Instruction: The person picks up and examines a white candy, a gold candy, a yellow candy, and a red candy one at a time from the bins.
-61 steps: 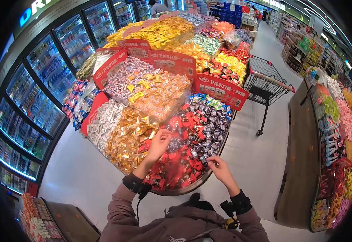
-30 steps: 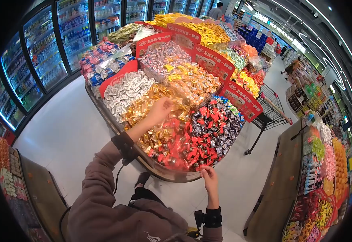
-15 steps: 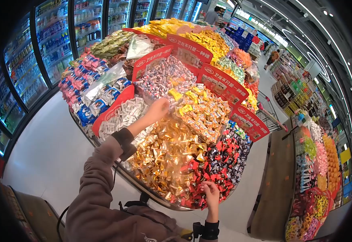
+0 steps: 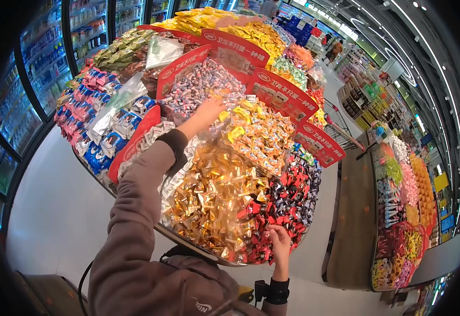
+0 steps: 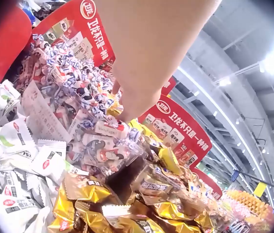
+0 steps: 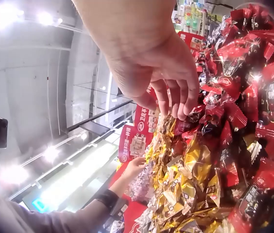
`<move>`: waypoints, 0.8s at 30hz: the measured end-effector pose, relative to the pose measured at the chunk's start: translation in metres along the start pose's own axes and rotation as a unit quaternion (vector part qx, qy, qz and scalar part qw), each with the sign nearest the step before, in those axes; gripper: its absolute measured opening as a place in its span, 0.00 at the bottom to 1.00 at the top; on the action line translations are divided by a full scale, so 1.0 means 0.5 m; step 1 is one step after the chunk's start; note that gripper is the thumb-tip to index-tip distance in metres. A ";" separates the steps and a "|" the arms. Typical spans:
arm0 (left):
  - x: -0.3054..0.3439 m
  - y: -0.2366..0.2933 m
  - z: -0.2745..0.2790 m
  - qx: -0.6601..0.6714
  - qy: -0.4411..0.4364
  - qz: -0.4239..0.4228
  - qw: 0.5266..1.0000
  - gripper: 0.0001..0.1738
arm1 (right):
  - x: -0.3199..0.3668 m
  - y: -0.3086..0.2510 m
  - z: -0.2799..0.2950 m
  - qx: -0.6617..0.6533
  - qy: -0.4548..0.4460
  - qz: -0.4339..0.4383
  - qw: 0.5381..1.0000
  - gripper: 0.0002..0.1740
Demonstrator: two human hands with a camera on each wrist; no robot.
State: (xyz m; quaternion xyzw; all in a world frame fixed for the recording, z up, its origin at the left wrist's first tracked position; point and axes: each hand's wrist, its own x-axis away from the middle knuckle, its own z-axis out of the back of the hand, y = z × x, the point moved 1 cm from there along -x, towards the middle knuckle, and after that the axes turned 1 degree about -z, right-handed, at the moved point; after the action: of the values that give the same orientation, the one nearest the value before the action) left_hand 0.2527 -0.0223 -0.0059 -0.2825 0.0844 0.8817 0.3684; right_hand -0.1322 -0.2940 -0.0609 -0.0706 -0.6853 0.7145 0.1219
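My left hand reaches over the border between white-and-purple wrapped candies and the orange-and-yellow wrapped candies. In the left wrist view, the back of the left hand hides most of its fingers; a fingertip shows close to a yellow-wrapped candy, and I cannot tell whether it is held. The right hand hovers low over red-and-black wrapped candies at the near edge. In the right wrist view, its fingers hang loosely bent, with nothing visible between them and the thumb.
Gold-wrapped candies and white-wrapped ones fill nearby sections. Red sign boards stand up between sections. A clear plastic bag lies on blue packs at the left. A shopping cart stands behind; another display counter is right.
My left hand has travelled from the red candies across the gold ones to the white-and-purple candies. The right hand has shifted from the dark candies and display rim to over the red ones.
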 end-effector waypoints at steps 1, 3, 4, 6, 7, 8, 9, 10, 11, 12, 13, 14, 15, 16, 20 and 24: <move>-0.002 -0.002 -0.005 0.006 -0.002 0.008 1.000 0.12 | 0.003 -0.004 0.001 -0.003 0.005 -0.003 1.000 0.08; -0.003 -0.006 -0.009 0.025 -0.006 0.012 1.000 0.13 | 0.009 -0.004 0.006 -0.005 0.008 -0.003 1.000 0.08; -0.005 -0.008 -0.010 0.033 -0.009 0.013 0.999 0.13 | 0.011 -0.008 0.006 -0.004 0.008 0.002 1.000 0.09; -0.002 0.001 0.008 0.046 0.046 0.039 0.997 0.14 | 0.014 -0.009 0.007 -0.003 0.012 0.007 1.000 0.09; 0.001 0.005 0.016 0.061 0.081 0.049 0.994 0.13 | 0.012 -0.006 0.008 -0.009 0.005 0.006 1.000 0.09; 0.004 0.016 0.037 0.075 0.117 0.060 0.989 0.13 | 0.008 0.000 0.008 -0.014 -0.001 0.005 1.000 0.09; 0.007 0.034 0.066 0.104 0.116 0.084 0.984 0.13 | 0.004 0.005 0.005 -0.018 -0.008 0.006 1.000 0.09; 0.011 0.055 0.092 0.124 0.124 0.080 0.981 0.14 | -0.001 0.009 0.001 -0.025 -0.014 0.001 1.000 0.09; 0.018 0.077 0.113 0.143 0.132 0.075 0.978 0.14 | -0.005 0.012 -0.004 -0.032 -0.019 -0.004 0.999 0.09; 0.027 0.097 0.125 0.163 0.140 0.071 0.974 0.14 | -0.008 0.013 -0.010 -0.038 -0.024 -0.009 0.999 0.09; 0.037 0.114 0.129 0.183 0.162 0.058 0.968 0.16 | -0.011 0.006 -0.019 -0.019 -0.025 -0.006 0.999 0.09; 0.050 0.141 0.147 0.207 0.167 0.051 0.963 0.17 | -0.017 0.003 -0.025 -0.022 -0.032 0.002 0.999 0.09; 0.063 0.169 0.167 0.230 0.172 0.045 0.957 0.17 | -0.024 0.001 -0.032 -0.025 -0.040 0.009 0.999 0.09; 0.078 0.198 0.185 0.254 0.175 0.039 0.950 0.18 | -0.029 -0.002 -0.039 -0.029 -0.048 0.015 0.998 0.09; 0.144 0.291 0.211 0.384 0.169 0.097 0.903 0.16 | -0.047 -0.037 -0.079 -0.026 -0.074 0.043 0.996 0.08; 0.194 0.355 0.214 0.584 0.142 0.133 0.788 0.22 | -0.057 -0.098 -0.134 -0.065 -0.119 0.050 0.990 0.09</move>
State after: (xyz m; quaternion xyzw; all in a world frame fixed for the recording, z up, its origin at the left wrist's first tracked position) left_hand 0.0270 -0.0528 0.0178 -0.1212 0.6714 0.6544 0.3262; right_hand -0.0832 -0.2355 -0.0175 -0.0275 -0.7356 0.6769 -0.0011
